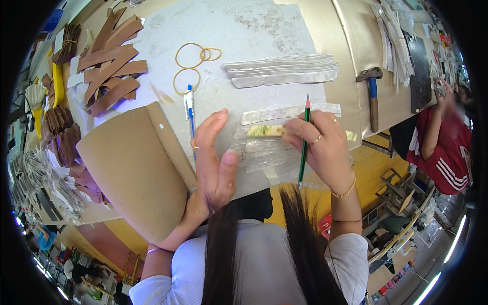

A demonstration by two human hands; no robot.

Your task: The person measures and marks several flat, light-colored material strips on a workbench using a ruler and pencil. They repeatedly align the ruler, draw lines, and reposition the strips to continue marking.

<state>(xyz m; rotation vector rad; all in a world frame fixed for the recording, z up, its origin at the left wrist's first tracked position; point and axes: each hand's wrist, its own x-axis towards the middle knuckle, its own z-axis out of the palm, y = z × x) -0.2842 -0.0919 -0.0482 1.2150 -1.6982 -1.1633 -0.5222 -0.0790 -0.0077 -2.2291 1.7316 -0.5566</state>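
Note:
My right hand (323, 140) is closed around a green pencil (304, 152), its pink tip pointing away from me. The same fingers touch a narrow yellow-green patterned strip (264, 131); whether they grip it is hard to see. Beneath lie several pale, translucent strips (262, 147). My left hand (213, 157) hovers to the left of them, fingers stretched and thumb apart, holding nothing. Beside it a blue-and-white pen (190, 112) rests on the sheet. A large tan curved panel (134, 168) covers part of my left forearm.
Rubber bands (188, 55) lie beyond the pen, near a stack of pale strips (282, 70). Brown leather strips (114, 66) pile up at left. A hammer (374, 96) and a dark slab (420, 73) lie at right, with a person in a red shirt (445, 142) beyond.

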